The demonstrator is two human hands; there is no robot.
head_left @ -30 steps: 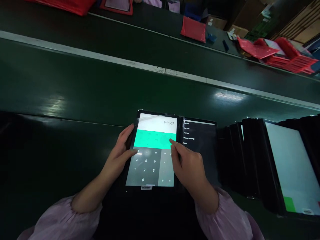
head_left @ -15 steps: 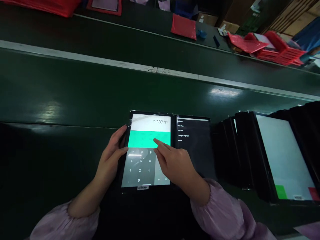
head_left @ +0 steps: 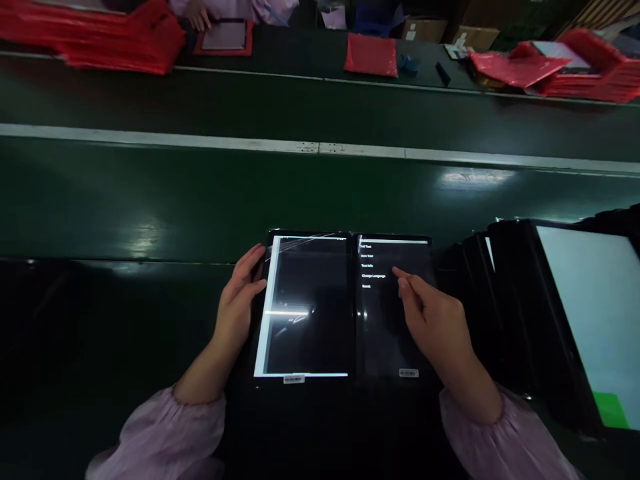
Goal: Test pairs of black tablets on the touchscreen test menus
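Two tablets lie side by side on the dark bench. My left hand grips the left edge of the left tablet, thumb at the frame and fingers along its side. That tablet's screen is mostly black, with a white strip down its left side. My right hand is over the right tablet, index finger stretched out by its white menu list and the other fingers curled, holding nothing. Whether the fingertip touches the glass cannot be told. A small barcode label sits at the bottom of each tablet.
At right, a row of dark tablets leans together, the front one lit pale with a green corner. Across the bench lie red pouch stacks, a single red pouch and a co-worker's hand at another tablet.
My right hand has moved right, from the left tablet to the right one. The left tablet's calculator screen has given way to a mostly black one. My left hand stays at its edge.
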